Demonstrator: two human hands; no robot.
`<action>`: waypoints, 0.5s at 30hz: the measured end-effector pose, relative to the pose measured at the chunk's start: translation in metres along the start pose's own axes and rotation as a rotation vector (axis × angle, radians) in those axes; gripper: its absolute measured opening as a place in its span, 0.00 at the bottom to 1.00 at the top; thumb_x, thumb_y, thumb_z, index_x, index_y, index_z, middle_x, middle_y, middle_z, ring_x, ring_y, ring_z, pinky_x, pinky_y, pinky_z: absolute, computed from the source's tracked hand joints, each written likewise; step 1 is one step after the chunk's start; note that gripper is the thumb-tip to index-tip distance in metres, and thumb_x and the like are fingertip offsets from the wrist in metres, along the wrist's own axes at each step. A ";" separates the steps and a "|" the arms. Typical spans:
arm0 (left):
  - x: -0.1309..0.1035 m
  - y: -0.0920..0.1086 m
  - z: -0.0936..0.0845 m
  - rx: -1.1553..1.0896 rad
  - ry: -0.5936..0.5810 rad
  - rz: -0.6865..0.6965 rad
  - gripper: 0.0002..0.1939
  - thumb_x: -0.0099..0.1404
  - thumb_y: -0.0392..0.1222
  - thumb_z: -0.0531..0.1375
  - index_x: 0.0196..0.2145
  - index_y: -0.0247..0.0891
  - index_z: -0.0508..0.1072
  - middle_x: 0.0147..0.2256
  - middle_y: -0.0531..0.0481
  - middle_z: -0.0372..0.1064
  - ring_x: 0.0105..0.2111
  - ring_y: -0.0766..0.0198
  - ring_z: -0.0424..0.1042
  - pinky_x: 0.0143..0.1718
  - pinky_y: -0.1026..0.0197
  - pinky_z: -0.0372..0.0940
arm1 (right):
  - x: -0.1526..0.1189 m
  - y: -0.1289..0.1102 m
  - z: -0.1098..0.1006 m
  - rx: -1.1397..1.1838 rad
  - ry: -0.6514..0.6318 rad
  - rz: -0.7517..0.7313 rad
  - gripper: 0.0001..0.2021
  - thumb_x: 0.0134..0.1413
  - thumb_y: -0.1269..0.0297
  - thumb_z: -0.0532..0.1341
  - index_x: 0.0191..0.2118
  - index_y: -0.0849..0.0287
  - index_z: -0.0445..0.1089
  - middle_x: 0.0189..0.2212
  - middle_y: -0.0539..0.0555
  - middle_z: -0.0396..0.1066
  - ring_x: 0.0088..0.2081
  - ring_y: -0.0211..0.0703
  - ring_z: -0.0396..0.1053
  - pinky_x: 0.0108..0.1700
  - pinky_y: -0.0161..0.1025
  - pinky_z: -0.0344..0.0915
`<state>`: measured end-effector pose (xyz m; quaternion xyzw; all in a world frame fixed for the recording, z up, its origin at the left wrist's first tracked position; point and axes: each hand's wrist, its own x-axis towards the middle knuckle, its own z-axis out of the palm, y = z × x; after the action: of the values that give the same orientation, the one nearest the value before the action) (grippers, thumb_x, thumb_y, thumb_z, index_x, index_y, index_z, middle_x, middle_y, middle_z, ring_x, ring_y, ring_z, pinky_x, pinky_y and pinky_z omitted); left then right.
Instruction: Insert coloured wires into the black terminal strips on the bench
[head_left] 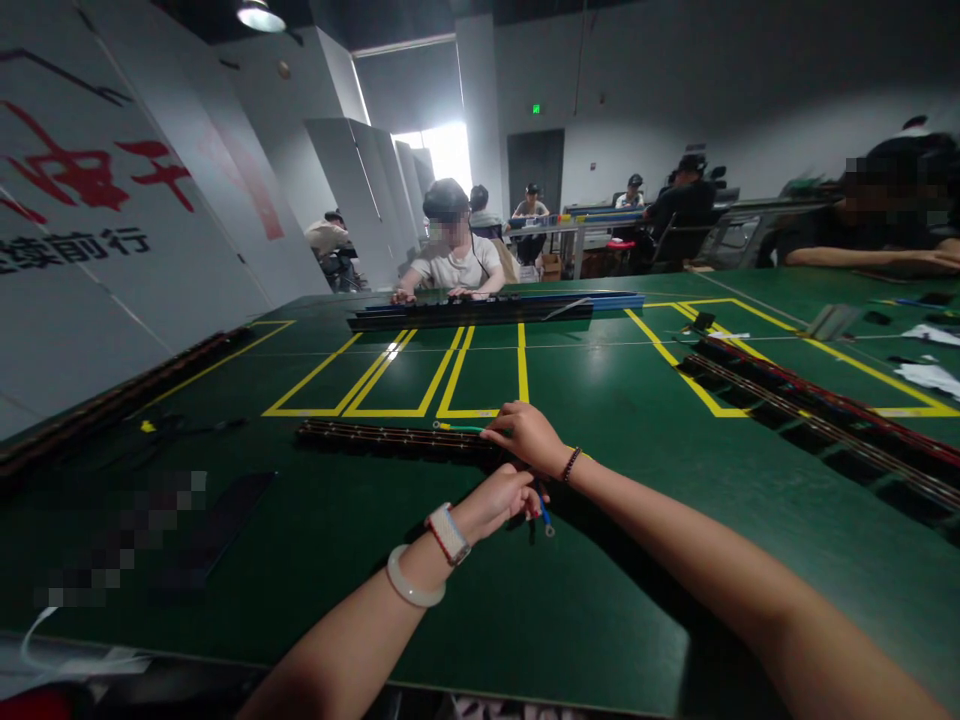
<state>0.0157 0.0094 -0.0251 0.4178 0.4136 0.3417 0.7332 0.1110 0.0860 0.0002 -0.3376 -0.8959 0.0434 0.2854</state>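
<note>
A long black strip (390, 438) with thin metallic lines lies on the green table in front of me. My right hand (529, 437), with a dark beaded bracelet at the wrist, is closed at the strip's right end. From its fingertips a green wire (461, 428) with a yellow end and a ring terminal runs left along the strip. Just below, my left hand (499, 503), with a watch and a pale bangle, has its fingers curled. A blue wire (546, 515) with a ring terminal sticks out beside those fingers. What the left fingers grip is hidden.
The green table (600, 600) carries yellow tape rectangles (397, 412). Long dark strips (817, 400) with red wires lie at right, another (127, 395) at the left edge. A dark flat object (225, 525) lies front left. A person (457, 260) works opposite behind black and blue channels (480, 312).
</note>
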 end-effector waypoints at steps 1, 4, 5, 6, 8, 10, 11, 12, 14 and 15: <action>0.000 0.000 0.000 0.013 0.001 0.003 0.03 0.60 0.32 0.49 0.30 0.33 0.61 0.22 0.50 0.67 0.16 0.72 0.63 0.17 0.69 0.54 | 0.000 -0.001 0.001 -0.035 -0.006 -0.008 0.12 0.57 0.56 0.58 0.34 0.57 0.75 0.28 0.53 0.66 0.33 0.41 0.60 0.36 0.36 0.55; 0.001 -0.001 0.001 0.031 0.027 0.000 0.06 0.58 0.29 0.48 0.27 0.32 0.63 0.20 0.51 0.66 0.16 0.73 0.63 0.18 0.69 0.54 | 0.000 -0.005 0.001 -0.118 -0.021 -0.042 0.10 0.57 0.59 0.58 0.35 0.55 0.75 0.28 0.54 0.65 0.34 0.42 0.59 0.35 0.37 0.53; 0.001 -0.001 0.001 0.028 0.036 -0.004 0.07 0.58 0.29 0.48 0.26 0.32 0.64 0.20 0.51 0.65 0.16 0.73 0.62 0.18 0.69 0.54 | -0.001 -0.007 0.002 -0.137 -0.028 -0.051 0.09 0.57 0.59 0.58 0.35 0.55 0.75 0.28 0.54 0.65 0.34 0.42 0.59 0.35 0.37 0.53; 0.001 -0.001 0.001 0.024 0.039 -0.007 0.07 0.58 0.29 0.49 0.26 0.31 0.64 0.20 0.51 0.65 0.16 0.73 0.62 0.18 0.69 0.54 | -0.002 -0.008 0.002 -0.154 -0.033 -0.057 0.10 0.58 0.60 0.57 0.36 0.55 0.75 0.28 0.54 0.64 0.34 0.42 0.59 0.36 0.38 0.53; 0.002 -0.001 0.001 0.028 0.035 -0.009 0.06 0.58 0.30 0.50 0.26 0.31 0.65 0.19 0.51 0.65 0.16 0.73 0.62 0.19 0.69 0.55 | -0.004 -0.011 0.002 -0.177 -0.032 -0.066 0.11 0.60 0.61 0.55 0.38 0.55 0.74 0.29 0.54 0.64 0.35 0.43 0.59 0.36 0.38 0.53; 0.001 -0.001 0.001 0.039 0.024 0.000 0.05 0.59 0.31 0.51 0.27 0.31 0.65 0.20 0.51 0.65 0.16 0.73 0.62 0.19 0.69 0.54 | -0.008 -0.013 0.000 -0.171 -0.010 -0.075 0.12 0.61 0.60 0.53 0.43 0.56 0.72 0.32 0.55 0.65 0.37 0.44 0.59 0.38 0.39 0.54; 0.000 0.000 0.002 0.042 0.024 0.007 0.04 0.59 0.31 0.51 0.28 0.31 0.64 0.20 0.51 0.65 0.17 0.73 0.62 0.19 0.69 0.54 | -0.011 -0.013 -0.002 -0.158 0.007 -0.077 0.13 0.61 0.60 0.52 0.45 0.56 0.70 0.34 0.56 0.66 0.38 0.44 0.59 0.39 0.40 0.54; -0.001 0.001 0.002 0.041 0.027 0.019 0.03 0.59 0.32 0.51 0.30 0.31 0.64 0.22 0.51 0.66 0.17 0.73 0.63 0.19 0.69 0.54 | -0.015 -0.012 -0.005 -0.143 0.023 -0.078 0.14 0.62 0.60 0.51 0.48 0.56 0.69 0.36 0.56 0.66 0.38 0.44 0.59 0.40 0.40 0.55; -0.003 0.002 0.003 0.048 0.025 0.045 0.03 0.61 0.35 0.52 0.34 0.33 0.62 0.24 0.51 0.67 0.18 0.73 0.63 0.19 0.69 0.54 | -0.026 -0.006 -0.013 -0.116 0.048 -0.069 0.16 0.62 0.59 0.50 0.50 0.57 0.67 0.38 0.57 0.66 0.40 0.45 0.60 0.42 0.41 0.55; -0.004 0.003 0.003 0.072 0.027 0.058 0.05 0.61 0.37 0.52 0.35 0.33 0.61 0.24 0.51 0.67 0.17 0.74 0.62 0.18 0.70 0.53 | -0.032 -0.001 -0.017 -0.109 0.054 -0.060 0.16 0.63 0.59 0.50 0.51 0.57 0.66 0.39 0.57 0.67 0.40 0.45 0.60 0.43 0.41 0.55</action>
<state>0.0159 0.0064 -0.0204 0.4510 0.4231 0.3532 0.7020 0.1391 0.0631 -0.0004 -0.3268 -0.8986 -0.0232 0.2918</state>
